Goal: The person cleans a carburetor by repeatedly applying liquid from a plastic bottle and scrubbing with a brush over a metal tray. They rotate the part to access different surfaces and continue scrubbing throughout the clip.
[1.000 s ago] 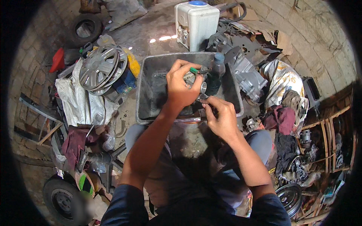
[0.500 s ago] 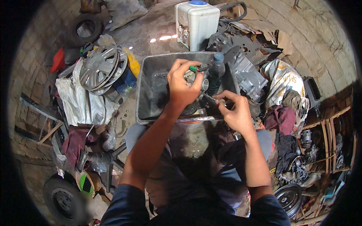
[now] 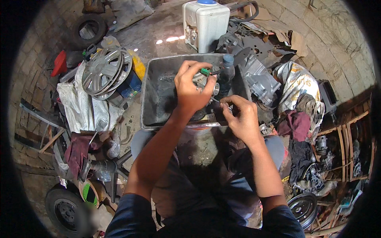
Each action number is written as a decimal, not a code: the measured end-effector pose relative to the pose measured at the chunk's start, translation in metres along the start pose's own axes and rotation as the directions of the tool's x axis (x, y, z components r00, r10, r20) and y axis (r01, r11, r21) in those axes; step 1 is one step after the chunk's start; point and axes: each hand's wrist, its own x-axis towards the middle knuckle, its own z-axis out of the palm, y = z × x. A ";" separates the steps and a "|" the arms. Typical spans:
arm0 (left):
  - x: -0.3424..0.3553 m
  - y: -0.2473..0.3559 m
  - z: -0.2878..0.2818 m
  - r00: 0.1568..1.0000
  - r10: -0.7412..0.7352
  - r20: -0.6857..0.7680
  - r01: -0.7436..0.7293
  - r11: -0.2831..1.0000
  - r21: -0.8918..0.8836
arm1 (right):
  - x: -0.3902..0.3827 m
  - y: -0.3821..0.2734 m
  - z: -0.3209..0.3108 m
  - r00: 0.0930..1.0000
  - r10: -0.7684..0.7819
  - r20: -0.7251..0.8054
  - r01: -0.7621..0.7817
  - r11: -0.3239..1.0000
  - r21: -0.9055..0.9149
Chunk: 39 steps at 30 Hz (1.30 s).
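My left hand point(image 3: 191, 89) is closed around a small metal part point(image 3: 215, 88) with a round spigot and a green piece point(image 3: 205, 71), held over a grimy grey plastic tub point(image 3: 158, 60). My right hand point(image 3: 242, 119) pinches a thin metal tool point(image 3: 217, 101), whose tip points into the underside of that part; whether it touches cannot be made out. Just behind the part, inside the tub, stands a plastic bottle point(image 3: 227, 75) with a blue cap and dark liquid.
Beyond the tub stands a white plastic tank point(image 3: 205, 27). Wheel covers point(image 3: 101, 69), white sacks and tyres point(image 3: 65, 208) lie to the left. A cast metal housing point(image 3: 260, 83), a maroon cloth point(image 3: 293, 125), a steel wheel and wooden slats crowd the right side.
Compared with a second ago, my right hand has moved right and slightly up, exposing more of the thin tool. My left hand stays on the part with little movement.
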 end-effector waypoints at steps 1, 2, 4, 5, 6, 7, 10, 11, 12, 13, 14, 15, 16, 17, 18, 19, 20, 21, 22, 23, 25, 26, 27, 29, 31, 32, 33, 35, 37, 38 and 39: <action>-0.001 0.000 0.000 1.000 0.024 0.004 -0.024 1.000 -0.004 | -0.001 -0.001 0.001 1.000 0.005 0.003 -0.005 1.000 -0.018; -0.001 0.001 0.000 0.999 0.048 0.008 -0.048 0.999 -0.009 | -0.002 -0.002 0.002 1.000 0.011 0.007 -0.011 0.999 -0.035; -0.002 0.001 -0.002 0.996 0.086 0.015 -0.086 0.996 -0.005 | -0.003 -0.002 0.003 0.999 0.010 0.037 -0.009 0.999 -0.031; -0.002 0.002 -0.003 0.994 0.105 0.019 -0.105 0.994 -0.004 | -0.002 -0.001 0.002 0.998 0.004 0.064 -0.003 1.000 -0.011; -0.001 0.002 -0.003 0.994 0.103 0.025 -0.103 0.995 -0.010 | -0.002 -0.001 0.001 0.996 -0.001 0.087 0.000 1.000 0.009; -0.001 0.001 -0.003 0.994 0.101 0.031 -0.101 0.995 -0.015 | -0.002 -0.001 0.002 0.999 0.006 0.039 -0.006 1.000 -0.011; 0.000 -0.002 -0.003 0.993 0.115 0.033 -0.114 0.993 -0.023 | -0.003 -0.002 0.008 0.999 0.008 -0.033 -0.009 0.999 -0.052; 0.000 -0.003 -0.003 0.992 0.123 0.031 -0.122 0.992 -0.025 | -0.004 -0.002 0.010 1.000 -0.002 -0.011 0.001 0.999 -0.054; 0.000 -0.002 -0.004 0.993 0.117 0.036 -0.116 0.993 -0.019 | -0.005 -0.003 0.011 1.000 -0.014 0.011 0.014 0.998 -0.054; 0.000 -0.002 -0.004 0.993 0.110 0.042 -0.110 0.994 -0.014 | -0.002 -0.001 0.004 0.990 0.045 0.130 -0.050 0.998 0.034; 0.000 -0.002 -0.005 0.993 0.104 0.048 -0.104 0.995 -0.008 | -0.002 -0.002 0.001 0.983 0.080 0.164 -0.089 0.995 0.044; 0.000 -0.003 -0.006 0.993 0.108 0.038 -0.108 0.994 -0.004 | -0.003 -0.004 -0.001 0.973 0.114 0.198 -0.128 0.990 0.055; 0.000 -0.004 -0.006 0.993 0.112 0.028 -0.112 0.994 0.000 | -0.002 -0.007 -0.003 0.961 0.147 0.233 -0.166 0.984 0.064; 0.001 -0.005 -0.007 0.993 0.115 0.017 -0.115 0.993 0.005 | 0.000 -0.011 -0.005 0.969 0.159 0.190 -0.176 0.982 0.075; 0.001 -0.005 -0.007 0.994 0.110 0.016 -0.110 0.994 0.001 | 0.001 -0.011 -0.007 0.980 0.150 0.134 -0.161 0.984 0.074; 0.003 -0.003 -0.006 0.994 0.104 0.015 -0.104 0.995 -0.002 | 0.003 -0.010 -0.010 0.987 0.140 0.078 -0.145 0.987 0.073; 0.003 -0.003 -0.006 0.995 0.098 0.014 -0.098 0.995 -0.004 | 0.004 -0.009 -0.012 0.991 0.129 0.022 -0.130 0.989 0.070; 0.004 -0.004 -0.005 0.994 0.105 0.002 -0.105 0.994 -0.015 | 0.002 -0.006 -0.011 0.996 0.090 -0.017 -0.089 0.996 0.011; 0.005 -0.006 -0.004 0.994 0.111 -0.010 -0.112 0.993 -0.025 | 0.001 -0.003 -0.008 0.998 0.053 -0.030 -0.053 0.999 -0.010; 0.005 -0.007 -0.003 0.993 0.118 -0.022 -0.118 0.992 -0.035 | 0.000 0.000 -0.005 0.999 0.016 -0.042 -0.017 0.999 -0.032; 0.005 -0.007 -0.003 0.995 0.100 -0.014 -0.100 0.994 -0.045 | -0.002 0.003 0.000 0.997 -0.034 -0.063 0.029 0.997 -0.072; 0.004 -0.007 -0.003 0.996 0.091 -0.010 -0.092 0.995 -0.049 | -0.003 0.004 0.001 0.996 -0.050 -0.072 0.043 0.995 -0.090; 0.004 -0.007 -0.003 0.997 0.083 -0.010 -0.083 0.995 -0.052 | -0.003 0.004 0.003 0.995 -0.069 -0.078 0.060 0.992 -0.108; 0.004 -0.005 -0.003 0.998 0.066 -0.011 -0.067 0.996 -0.059 | -0.004 0.002 0.003 0.997 -0.040 -0.061 0.033 0.993 -0.109; 0.004 -0.002 -0.004 0.999 0.045 0.010 -0.045 0.997 -0.058 | -0.003 0.000 0.003 0.998 -0.028 -0.054 0.021 0.993 -0.114; 0.004 -0.001 -0.004 0.999 0.035 0.021 -0.034 0.998 -0.057 | -0.003 0.000 0.004 0.998 -0.030 -0.055 0.023 0.993 -0.117; 0.003 -0.001 -0.004 0.999 0.040 0.019 -0.039 0.998 -0.050 | -0.004 0.000 0.004 0.998 -0.032 -0.055 0.026 0.993 -0.119; 0.003 0.000 -0.003 0.999 0.049 0.015 -0.049 0.998 -0.036 | -0.005 -0.001 0.007 0.999 -0.031 0.026 0.033 0.996 -0.088; 0.000 -0.002 -0.002 0.999 0.041 -0.003 -0.041 0.999 -0.024 | -0.003 -0.008 0.001 0.981 0.044 0.187 -0.046 0.999 0.008; -0.001 -0.004 -0.003 0.999 0.037 -0.012 -0.037 0.999 -0.018 | -0.003 -0.006 0.001 0.986 0.024 0.162 -0.027 0.999 0.021; 0.000 -0.004 -0.002 0.999 0.037 -0.024 -0.037 0.999 -0.007 | -0.003 -0.003 0.000 0.991 0.009 0.134 -0.012 1.000 0.027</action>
